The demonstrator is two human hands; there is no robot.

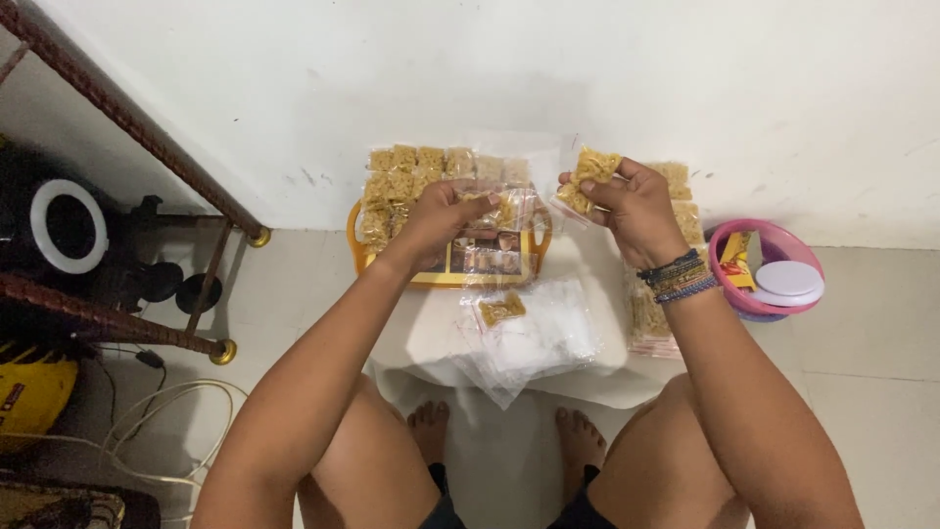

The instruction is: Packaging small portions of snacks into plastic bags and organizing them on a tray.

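White tiled floor, low white table (431,338). Our right hand (636,206) pinches a clear packet of golden snack squares (590,176); our left hand (446,211) grips another clear packet (499,208) over the yellow tray (441,277), level, just left.

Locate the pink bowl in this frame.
In the head view, the pink bowl sits on the floor at the far right, by the white wall, just beyond the right hand's beaded wrist; a white lid rests in it.

tray (357,240) behind bag pile (534,343) | bowl (729,284) right | stand (147,127) left
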